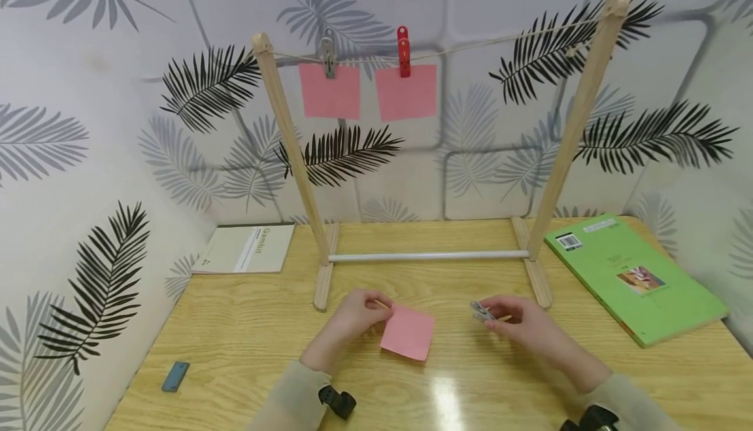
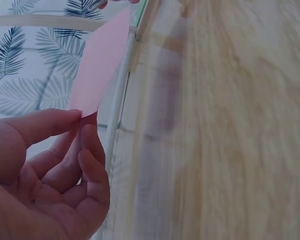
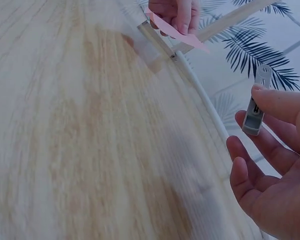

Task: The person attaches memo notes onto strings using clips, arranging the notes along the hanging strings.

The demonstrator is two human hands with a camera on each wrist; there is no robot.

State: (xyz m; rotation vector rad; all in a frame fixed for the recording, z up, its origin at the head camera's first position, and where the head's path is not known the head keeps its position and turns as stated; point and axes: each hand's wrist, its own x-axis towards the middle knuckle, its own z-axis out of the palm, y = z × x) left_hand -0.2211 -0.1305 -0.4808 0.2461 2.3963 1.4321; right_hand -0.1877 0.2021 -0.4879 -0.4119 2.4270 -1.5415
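Note:
My left hand (image 1: pixel 355 316) pinches a square pink paper note (image 1: pixel 408 333) by its corner between thumb and fingers, above the table. In the left wrist view the note (image 2: pixel 101 62) stands up from the fingertips. To the right, my right hand (image 1: pixel 523 326) holds a grey clothespin (image 1: pixel 482 311) between thumb and fingers; the right wrist view shows the clothespin (image 3: pixel 255 107) upright. Behind both hands, a string (image 1: pixel 470 47) runs between two wooden posts. From it hang two pink notes, one under a grey clothespin (image 1: pixel 328 55), the other under a red clothespin (image 1: pixel 403 53).
The wooden frame has a left post (image 1: pixel 291 143), a right post (image 1: pixel 573 130) and a white crossbar (image 1: pixel 429 256) low between them. A pale notebook (image 1: pixel 247 249) lies back left, a green book (image 1: pixel 635 280) at right. A small blue-grey block (image 1: pixel 176 377) lies front left.

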